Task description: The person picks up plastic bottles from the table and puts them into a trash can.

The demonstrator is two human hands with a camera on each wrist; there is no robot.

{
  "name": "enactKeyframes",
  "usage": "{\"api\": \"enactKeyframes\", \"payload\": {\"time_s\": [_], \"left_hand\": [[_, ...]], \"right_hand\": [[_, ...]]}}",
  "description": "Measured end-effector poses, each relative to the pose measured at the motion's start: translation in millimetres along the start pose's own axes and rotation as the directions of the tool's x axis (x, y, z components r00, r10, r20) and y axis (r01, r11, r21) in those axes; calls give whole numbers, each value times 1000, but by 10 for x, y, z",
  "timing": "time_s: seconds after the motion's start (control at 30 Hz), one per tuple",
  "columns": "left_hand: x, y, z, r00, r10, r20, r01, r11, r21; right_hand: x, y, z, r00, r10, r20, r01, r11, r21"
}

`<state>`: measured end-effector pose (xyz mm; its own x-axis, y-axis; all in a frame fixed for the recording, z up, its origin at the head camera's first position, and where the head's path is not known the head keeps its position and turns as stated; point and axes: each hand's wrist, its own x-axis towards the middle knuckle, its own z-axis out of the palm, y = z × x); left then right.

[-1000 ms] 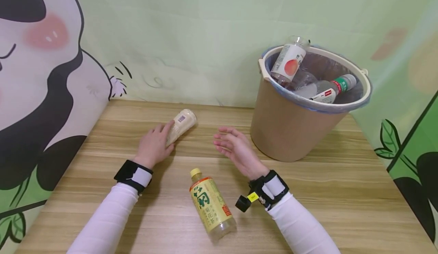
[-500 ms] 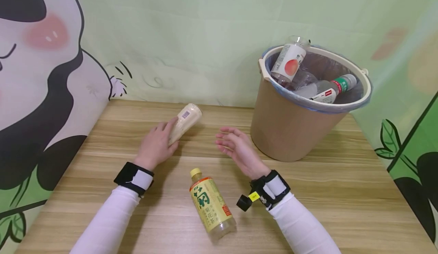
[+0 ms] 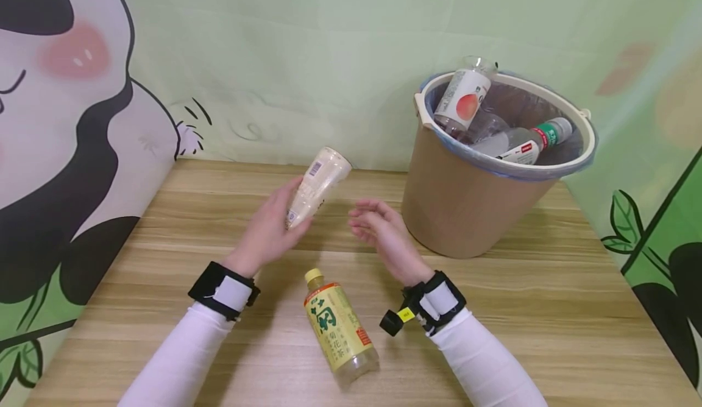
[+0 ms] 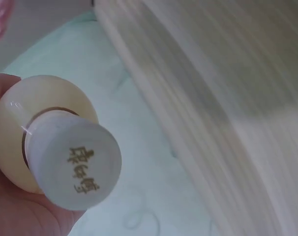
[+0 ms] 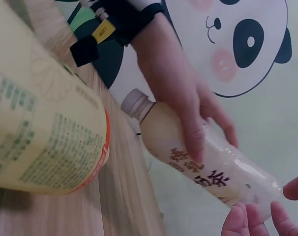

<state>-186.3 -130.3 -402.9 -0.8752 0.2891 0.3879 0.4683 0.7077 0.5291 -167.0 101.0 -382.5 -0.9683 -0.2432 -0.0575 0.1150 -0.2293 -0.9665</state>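
Note:
My left hand (image 3: 269,230) grips a cream-coloured plastic drink bottle (image 3: 320,181) round its cap-end half, its base pointing up toward the back right. In the left wrist view the bottle's white cap (image 4: 80,167) with gold characters faces the camera. Dark brown characters show on its side in the right wrist view, where the left hand (image 5: 176,88) wraps round it. My right hand (image 3: 384,233) hovers to the right of the bottle, fingers loosely bent with nothing in them. Between my forearms a yellow-labelled chrysanthemum tea bottle (image 3: 337,328) with a yellow cap lies on its side.
A brown bin (image 3: 455,206) with a blue-edged liner and cream rim stands at the back right, close to my right hand. Inside are a peach-label bottle (image 3: 463,99) leaning over the rim and a green-and-red-label bottle (image 3: 534,142). A printed panda backdrop (image 3: 274,78) rises behind the wooden table (image 3: 515,322).
My left hand has lifted the cream bottle from the table and carried it right and away from me, toward the right hand. The right hand has barely shifted; the tea bottle has stayed put.

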Motion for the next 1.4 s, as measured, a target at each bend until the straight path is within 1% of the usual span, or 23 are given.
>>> {"api": "enactKeyframes", "payload": {"time_s": [0.1, 0.33, 0.53, 0.63, 0.77, 0.9, 1.03, 1.13, 1.23, 1.33, 1.4], "left_hand": [[14, 107, 14, 1000, 23, -13, -23, 998, -63], [34, 308, 79, 999, 37, -35, -43, 981, -189], [39, 436, 113, 998, 32, -48, -45, 955, -292], [34, 483, 126, 998, 22, -52, -37, 943, -330], [28, 529, 148, 999, 5, -43, -19, 939, -344], [21, 564, 165, 1000, -10, -7, 7, 934, -358], [12, 595, 180, 998, -20, 57, 42, 911, -411], [-5, 636, 178, 996, -22, 84, 56, 897, -439], [-31, 715, 143, 998, -2, 69, 31, 910, -415], [-58, 852, 53, 998, 34, 49, -12, 923, -384], [-77, 935, -8, 998, 51, 46, -30, 925, -378]], "right_hand": [[-4, -4, 6, 999, -49, 7, 49, 998, -40], [-22, -23, 26, 991, -133, 22, 134, 986, -101], [-46, -33, 56, 984, -178, 28, 180, 969, -169], [-58, -38, 67, 978, -203, 36, 206, 961, -184], [-60, -41, 71, 974, -223, 46, 227, 954, -196], [-57, -46, 70, 975, -221, 35, 223, 949, -225], [-51, -51, 54, 979, -201, 17, 199, 952, -233], [-48, -54, 34, 983, -184, 7, 180, 957, -228], [-46, -52, 9, 984, -177, 7, 174, 960, -220], [-40, -44, -20, 984, -179, 23, 179, 961, -211], [-33, -41, -38, 982, -186, 37, 190, 959, -211]]}}
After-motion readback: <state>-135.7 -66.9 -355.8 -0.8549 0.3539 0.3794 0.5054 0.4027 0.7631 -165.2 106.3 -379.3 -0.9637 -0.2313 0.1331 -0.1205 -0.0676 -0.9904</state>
